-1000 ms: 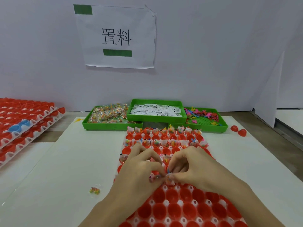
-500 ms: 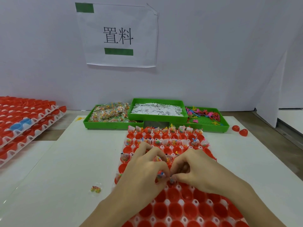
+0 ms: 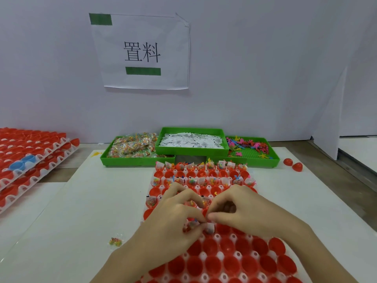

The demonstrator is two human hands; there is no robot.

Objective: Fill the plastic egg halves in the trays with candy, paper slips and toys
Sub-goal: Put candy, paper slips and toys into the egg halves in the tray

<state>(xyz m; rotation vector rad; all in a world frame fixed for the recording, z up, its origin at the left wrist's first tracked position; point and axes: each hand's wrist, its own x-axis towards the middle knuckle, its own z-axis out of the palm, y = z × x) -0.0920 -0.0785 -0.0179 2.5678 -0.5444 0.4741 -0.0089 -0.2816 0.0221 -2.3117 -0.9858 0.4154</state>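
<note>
egg halves: red cups (image 3: 212, 262) sat in the white tray (image 3: 221, 254) on the table, far rows filled, near rows bare.
change: both hands had slid nearer along the tray within the last second, down to the next row.
left hand: (image 3: 173, 219) fingers curled, pinching a candy packet (image 3: 192, 224).
right hand: (image 3: 244, 211) pinching what seemed a paper slip (image 3: 210, 228), partly hidden.
meaning: filling was moving row by row; roughly half remained.
supplies: green bins (image 3: 191, 149) behind the tray.

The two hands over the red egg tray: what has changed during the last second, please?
Little: left hand and right hand stay together, fingertips still pinching small fillings over the same egg halves in the tray. The stray candy packet and green bins stayed put.
</note>
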